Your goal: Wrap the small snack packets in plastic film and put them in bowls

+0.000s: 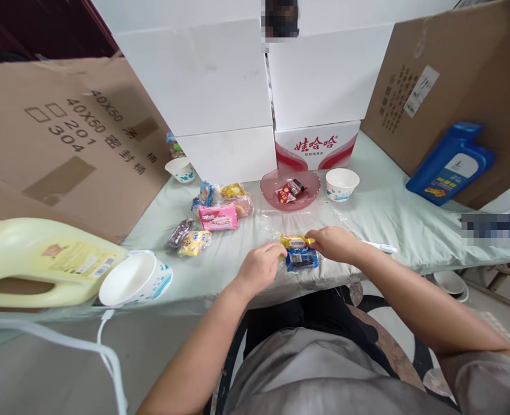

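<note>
A small yellow snack packet (296,241) lies between my two hands near the table's front edge. At its left end, the fingers of my left hand (261,266) are pinched together. My right hand (333,244) grips the right end of the same packet. Just below it, a blue snack packet (302,260) rests on the tablecloth, close to both hands. Farther back stands a pink glass bowl (270,199) with a few red and dark packets (290,191) in it. A pink wafer packet (218,217) is among several snacks to the left.
A paper bowl (342,185) stands right of the glass bowl, another paper bowl (136,279) at the front left beside a yellow jug (42,259). White boxes (224,80) rise behind. A blue bottle (452,164) leans against the right carton (467,75). A white cable (64,340) hangs lower left.
</note>
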Motion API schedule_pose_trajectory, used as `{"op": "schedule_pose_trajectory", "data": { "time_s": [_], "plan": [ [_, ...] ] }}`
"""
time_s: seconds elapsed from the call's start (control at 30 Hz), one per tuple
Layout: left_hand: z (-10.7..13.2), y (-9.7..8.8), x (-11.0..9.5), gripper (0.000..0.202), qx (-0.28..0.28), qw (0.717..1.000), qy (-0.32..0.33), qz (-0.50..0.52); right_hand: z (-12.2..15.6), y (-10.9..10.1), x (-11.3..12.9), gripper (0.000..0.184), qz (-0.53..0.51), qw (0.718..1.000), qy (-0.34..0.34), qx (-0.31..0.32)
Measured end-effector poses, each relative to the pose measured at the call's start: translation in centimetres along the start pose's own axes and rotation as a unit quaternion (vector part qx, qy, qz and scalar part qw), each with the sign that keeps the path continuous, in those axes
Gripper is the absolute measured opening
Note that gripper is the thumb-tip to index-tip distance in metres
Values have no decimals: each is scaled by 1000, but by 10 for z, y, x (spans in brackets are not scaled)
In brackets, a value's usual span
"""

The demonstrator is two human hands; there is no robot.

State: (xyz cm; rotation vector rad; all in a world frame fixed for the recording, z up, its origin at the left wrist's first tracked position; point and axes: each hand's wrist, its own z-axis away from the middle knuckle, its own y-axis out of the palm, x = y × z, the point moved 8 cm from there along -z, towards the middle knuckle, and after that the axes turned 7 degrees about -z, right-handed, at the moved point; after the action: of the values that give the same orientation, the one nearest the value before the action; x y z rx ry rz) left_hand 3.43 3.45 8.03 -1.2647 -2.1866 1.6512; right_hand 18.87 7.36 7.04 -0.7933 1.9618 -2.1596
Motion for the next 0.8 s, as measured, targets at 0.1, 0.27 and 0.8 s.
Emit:
{"op": "schedule_pose_trajectory", "data": {
  "time_s": [0.1,0.27,0.8],
  "plan": [
    [-23,17,8,29,-10,999,14,-30,18,13,-3,29,42,998,23,28],
    [-41,59,28,70,70,994,-27,-73,59,30,-13,37,49,996,33,66],
    [-12,37,41,62,112,971,-121,171,0,52,-51,43,-17,989,-36,-142]
  ]
}}
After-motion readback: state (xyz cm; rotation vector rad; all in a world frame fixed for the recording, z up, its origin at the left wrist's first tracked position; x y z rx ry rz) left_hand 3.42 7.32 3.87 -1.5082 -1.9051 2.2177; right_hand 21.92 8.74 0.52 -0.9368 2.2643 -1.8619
